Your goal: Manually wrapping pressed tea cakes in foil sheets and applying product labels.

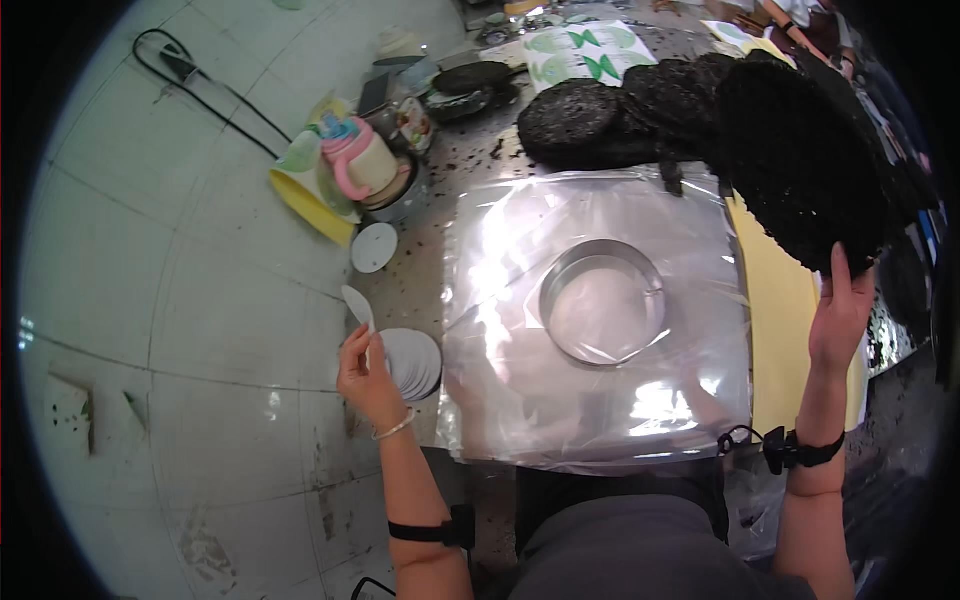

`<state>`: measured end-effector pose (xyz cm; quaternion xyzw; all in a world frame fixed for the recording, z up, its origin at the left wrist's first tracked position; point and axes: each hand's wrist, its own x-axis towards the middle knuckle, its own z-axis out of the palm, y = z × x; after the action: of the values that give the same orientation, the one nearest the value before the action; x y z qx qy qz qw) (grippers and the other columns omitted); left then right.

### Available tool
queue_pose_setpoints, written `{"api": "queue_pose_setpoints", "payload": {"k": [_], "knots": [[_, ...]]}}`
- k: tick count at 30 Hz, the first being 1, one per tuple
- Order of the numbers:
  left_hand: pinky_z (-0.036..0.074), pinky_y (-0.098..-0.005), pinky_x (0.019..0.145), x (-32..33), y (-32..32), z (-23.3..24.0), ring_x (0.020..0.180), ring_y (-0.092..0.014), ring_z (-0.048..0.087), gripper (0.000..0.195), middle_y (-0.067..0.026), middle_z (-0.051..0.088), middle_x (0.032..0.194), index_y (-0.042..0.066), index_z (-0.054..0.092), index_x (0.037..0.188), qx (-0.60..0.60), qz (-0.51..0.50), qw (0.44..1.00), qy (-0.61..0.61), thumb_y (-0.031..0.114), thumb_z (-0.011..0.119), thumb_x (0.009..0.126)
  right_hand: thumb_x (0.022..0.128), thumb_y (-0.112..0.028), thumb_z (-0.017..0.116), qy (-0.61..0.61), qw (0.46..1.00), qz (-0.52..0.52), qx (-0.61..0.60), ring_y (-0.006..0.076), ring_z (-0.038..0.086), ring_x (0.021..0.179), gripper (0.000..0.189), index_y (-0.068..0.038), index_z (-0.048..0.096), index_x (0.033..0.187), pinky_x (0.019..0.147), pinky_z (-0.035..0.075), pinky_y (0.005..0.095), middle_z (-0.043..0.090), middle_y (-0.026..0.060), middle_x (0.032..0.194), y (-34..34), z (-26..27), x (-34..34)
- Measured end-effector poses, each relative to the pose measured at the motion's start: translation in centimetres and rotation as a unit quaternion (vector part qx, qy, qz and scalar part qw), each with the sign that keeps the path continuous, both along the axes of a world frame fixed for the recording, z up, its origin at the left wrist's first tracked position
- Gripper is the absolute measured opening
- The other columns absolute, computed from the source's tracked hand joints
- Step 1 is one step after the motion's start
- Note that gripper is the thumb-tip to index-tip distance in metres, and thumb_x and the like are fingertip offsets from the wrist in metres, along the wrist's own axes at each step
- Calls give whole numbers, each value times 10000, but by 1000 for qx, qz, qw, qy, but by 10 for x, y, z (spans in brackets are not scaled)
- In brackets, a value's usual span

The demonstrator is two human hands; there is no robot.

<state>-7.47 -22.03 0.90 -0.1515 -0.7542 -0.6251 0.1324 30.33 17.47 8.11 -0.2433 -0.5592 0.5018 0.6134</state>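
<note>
My left hand (367,371) pinches a thin white paper disc (358,306) seen nearly edge-on, beside a fanned stack of white paper discs (417,360) at the table's left edge. My right hand (846,311) grips the lower edge of a large, dark, rough round cake (802,161), raised and tilted at the right; my thumb is partly hidden. Between my hands, a round metal ring (655,300) lies on clear plastic sheets (495,405), with a pale disc (600,300) inside it. More dark round cakes (570,124) are piled behind the sheets.
A pink-handled bottle (375,169) stands in a container at the left, near a single white disc (374,247). Yellow paper (776,337) lies right of the plastic. Printed green-patterned sheets (589,45) lie at the back. Another person's arms (799,34) show at the upper right.
</note>
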Motion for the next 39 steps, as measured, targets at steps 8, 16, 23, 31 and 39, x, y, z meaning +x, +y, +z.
{"api": "queue_pose_setpoints", "payload": {"k": [8, 16, 23, 31, 39], "knots": [[374, -539, 1140, 141, 161, -21, 1188, -339, 645, 218, -110, 710, 1191, 89, 721, 1049, -209, -348, 898, 166, 54, 765, 837, 936, 37, 487, -244, 937, -18, 250, 305, 547, 1291, 420, 2, 617, 1333, 1096, 415, 397, 593, 172, 1400, -92, 5, -56], [550, -345, 800, 91, 163, 37, 920, -301, 674, 1160, -163, 542, 1137, 14, 262, 1535, -319, -460, 829, -9, 262, 945, 631, 866, -196, 701, -586, 672, 316, 323, 395, 458, 1292, 649, -123, 503, 1481, 1086, 413, 471, 427, 198, 1534, -92, -46, -83], [602, -433, 771, 73, 223, 4, 910, -425, 698, 1409, -314, 528, 1195, -20, 204, 1524, -593, -485, 642, -20, 348, 1014, 430, 459, -194, 1000, -731, 557, 348, 184, 413, 682, 945, 1219, -72, 315, 1459, 779, 611, 429, 433, 228, 1311, -62, -61, -186], [570, -408, 738, 62, 212, 1, 919, -344, 697, 698, -180, 616, 1134, -21, 513, 1351, -407, -525, 748, 0, 179, 838, 767, 805, -246, 787, -613, 590, 486, 201, 360, 695, 868, 348, -24, 646, 1033, 780, 571, 454, 646, 200, 1074, -16, -51, -196], [531, -335, 803, 41, 201, -9, 885, -271, 669, 254, -134, 682, 991, 17, 675, 1125, -140, -394, 907, -61, 50, 713, 876, 787, -118, 724, -454, 680, 24, 575, 341, 559, 1235, 632, -142, 547, 1393, 1143, 365, 466, 582, 191, 1298, 122, -84, -357]]}}
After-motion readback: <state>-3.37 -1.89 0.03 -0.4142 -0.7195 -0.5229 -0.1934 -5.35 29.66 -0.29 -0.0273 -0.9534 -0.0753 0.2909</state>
